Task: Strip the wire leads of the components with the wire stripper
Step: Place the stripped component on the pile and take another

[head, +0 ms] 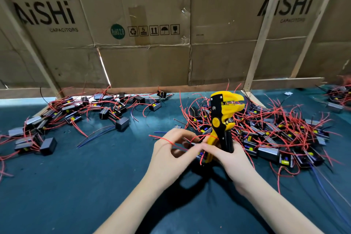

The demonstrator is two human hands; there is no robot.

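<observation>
The right hand (226, 153) grips the stripper (221, 119) by its handles, head up with the tool's jaws apart and no lead between them. Just left of the stripper, the left hand (171, 150) pinches a red lead (161, 138) of a component (200, 155) held between both hands. Right of the stripper lies a tangled pile (275, 131). Judged risks: the loose lead could slip, enter crooked, or snag on the pile's wires.
</observation>
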